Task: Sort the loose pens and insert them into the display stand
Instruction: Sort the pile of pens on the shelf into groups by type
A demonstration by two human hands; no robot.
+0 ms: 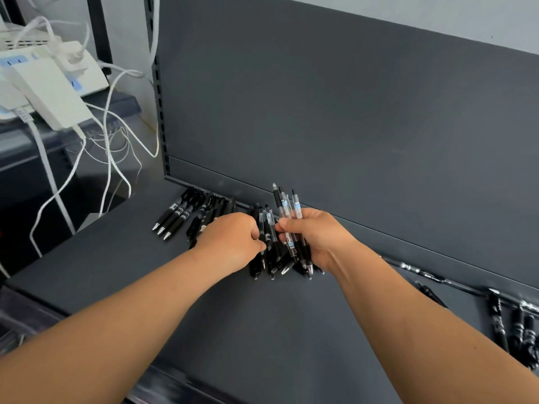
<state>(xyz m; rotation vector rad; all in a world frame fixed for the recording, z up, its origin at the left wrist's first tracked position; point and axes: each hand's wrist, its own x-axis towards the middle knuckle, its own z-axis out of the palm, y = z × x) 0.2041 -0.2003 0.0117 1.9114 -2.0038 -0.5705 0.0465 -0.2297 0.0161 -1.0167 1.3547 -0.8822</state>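
The right hand (315, 237) grips a bundle (287, 205) of clear-barrelled pens with pale blue labels. Their long axes run away from the person and a little left, clicker ends fanned above the fingers and tips poking out below the palm. The left hand (233, 240) is curled just beside it, its thumb and fingertips pinching a clear pen (267, 228) in the loose pile (271, 258) that lies on the dark shelf (233, 316) between the two hands.

That is the relation to watch. The pinched pen lies almost parallel to the bundle and immediately left of it, so passing it across looks like a short sideways move into the right hand, which is the nearer receiver.

Further left, a row of black pens (172, 218) lies side by side with silver tips toward the person – apparently sorted already. More black pens (516, 328) are scattered at the far right along the back panel (320, 112). No display stand is in view, so insertion seems some way off. White cables (110, 135) hang beyond the shelf's left end.
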